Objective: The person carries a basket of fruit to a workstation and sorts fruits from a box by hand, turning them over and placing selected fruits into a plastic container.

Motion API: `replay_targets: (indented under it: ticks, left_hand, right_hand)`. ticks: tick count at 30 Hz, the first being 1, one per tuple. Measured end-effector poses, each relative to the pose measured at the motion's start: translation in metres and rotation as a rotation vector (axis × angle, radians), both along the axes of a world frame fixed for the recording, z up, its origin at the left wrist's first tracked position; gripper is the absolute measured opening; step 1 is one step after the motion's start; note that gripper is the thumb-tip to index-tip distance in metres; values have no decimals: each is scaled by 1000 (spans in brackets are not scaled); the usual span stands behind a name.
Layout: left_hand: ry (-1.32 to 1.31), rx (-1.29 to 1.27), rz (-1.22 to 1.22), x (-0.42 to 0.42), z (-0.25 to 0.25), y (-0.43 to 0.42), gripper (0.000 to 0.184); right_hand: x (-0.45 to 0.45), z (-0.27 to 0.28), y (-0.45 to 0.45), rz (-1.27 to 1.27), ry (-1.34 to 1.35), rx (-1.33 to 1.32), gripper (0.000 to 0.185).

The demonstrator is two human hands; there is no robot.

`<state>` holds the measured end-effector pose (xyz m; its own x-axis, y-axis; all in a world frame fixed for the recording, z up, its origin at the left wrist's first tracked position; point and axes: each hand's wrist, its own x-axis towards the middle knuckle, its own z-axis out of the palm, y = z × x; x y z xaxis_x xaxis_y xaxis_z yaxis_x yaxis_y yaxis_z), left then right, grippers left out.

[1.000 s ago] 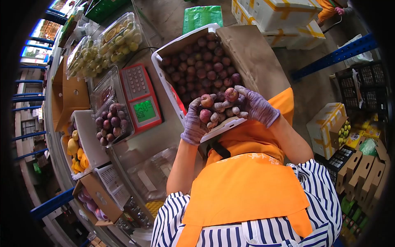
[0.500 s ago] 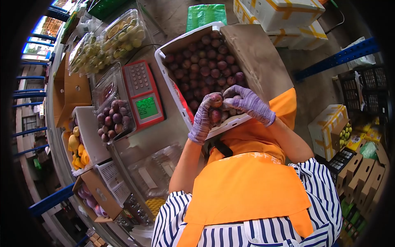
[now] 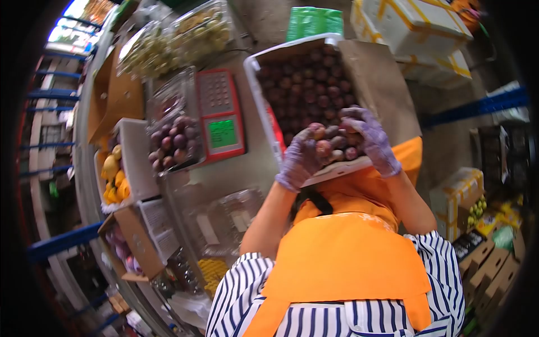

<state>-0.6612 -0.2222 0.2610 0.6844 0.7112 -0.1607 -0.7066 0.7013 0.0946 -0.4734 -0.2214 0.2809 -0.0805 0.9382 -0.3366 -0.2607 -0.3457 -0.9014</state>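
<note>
Both my hands wear purple knitted gloves and are at the near end of a white box (image 3: 260, 95) full of dark red plums (image 3: 307, 78). My left hand (image 3: 302, 160) curls its fingers around a reddish plum (image 3: 317, 131) at the box's near left. Opposite it, my right hand (image 3: 375, 143) bends over the plums at the near right, its fingers closed around one that is mostly hidden. Several lighter plums (image 3: 337, 142) lie between the two hands. A brown cardboard flap (image 3: 382, 84) folds out along the box's right side.
Left of the box stands a red scale (image 3: 225, 137) with a green display. Beside it is a clear tub of plums (image 3: 175, 140). Clear packs of yellow-green fruit (image 3: 199, 33) sit farther back. Empty clear containers (image 3: 216, 222) lie nearer me. Taped white foam boxes (image 3: 418, 28) are stacked back right.
The view has shifted, so the box and scale appear farther right. My hands have moved apart, exposing more plums between them. The plum by my left fingers is lower among the others.
</note>
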Motion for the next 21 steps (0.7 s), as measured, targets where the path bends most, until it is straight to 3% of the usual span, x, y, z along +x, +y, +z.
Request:
replay_targets:
  ticks: [1, 4, 6, 9, 12, 13, 15, 17, 19, 21]
  left_hand:
    - [22, 44, 20, -1, 13, -2, 27]
    - [-89, -48, 66, -5, -22, -5, 34]
    - [-70, -77, 84, -7, -18, -6, 43]
    - [-173, -8, 37, -23, -15, -5, 36]
    - [199, 245, 192, -51, -1, -8, 46]
    - [396, 350, 320, -60, -11, 3, 37]
    - [845, 377, 543, -102, 28, -5, 25]
    - [1209, 519, 769, -150, 38, 1, 28]
    - [1692, 649, 1018, -203, 46, 12, 25]
    - [1914, 879, 1339, -252, 41, 27, 27]
  right_hand:
    - [-2, 26, -3, 74, -37, -110, 35]
    - [-16, 33, -9, 219, -11, 97, 43]
    - [-21, 19, -5, 215, -56, 196, 45]
    - [-21, 17, -1, 120, -103, 277, 38]
    - [-5, -3, 1, 70, -172, 305, 32]
    - [4, -18, 2, 61, -181, 303, 31]
    - [12, -29, -1, -1, -224, 329, 29]
    - [31, -47, -5, -2, -377, 302, 27]
    - [49, -76, -9, -37, -356, 312, 26]
    - [49, -73, -13, -55, -295, 238, 23]
